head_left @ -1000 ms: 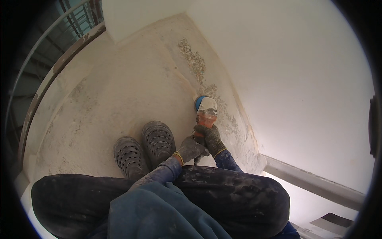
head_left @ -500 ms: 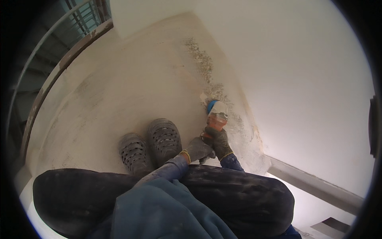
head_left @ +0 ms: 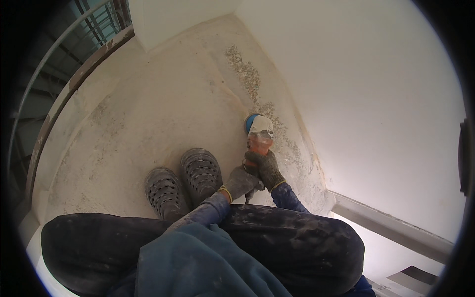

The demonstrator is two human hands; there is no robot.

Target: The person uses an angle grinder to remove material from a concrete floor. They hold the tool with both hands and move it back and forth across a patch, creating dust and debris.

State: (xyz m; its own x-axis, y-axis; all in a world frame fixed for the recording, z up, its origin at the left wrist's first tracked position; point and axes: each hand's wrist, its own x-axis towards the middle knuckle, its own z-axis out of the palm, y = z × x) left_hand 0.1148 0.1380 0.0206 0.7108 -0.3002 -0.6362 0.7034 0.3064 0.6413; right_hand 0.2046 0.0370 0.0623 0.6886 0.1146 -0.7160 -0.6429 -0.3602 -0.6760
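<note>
An orange angle grinder (head_left: 259, 143) with a pale, dusty head and a blue disc edge (head_left: 251, 123) is held low over the dusty floor. The disc side faces left and the head lies against a rough, pitted strip (head_left: 247, 79) of floor. My right hand (head_left: 267, 169), in a dark grey work glove, wraps round the grinder's body from the right. Closed round the rear end is my left hand (head_left: 241, 183), in a grey glove with a yellow cuff. A short piece of cable shows below it.
My dusty clogs (head_left: 200, 171) stand left of the grinder, and my bent knees fill the foreground. A white wall (head_left: 371, 89) rises on the right, with a pale ledge (head_left: 391, 225) at its lower end. Along the left, a brown floor edge (head_left: 74, 81) borders a metal railing (head_left: 42, 64).
The grinder has shifted left and slightly away from me, with both hands still round it. The haze over the floor looks thinner, and the pitted strip shows more sharply.
</note>
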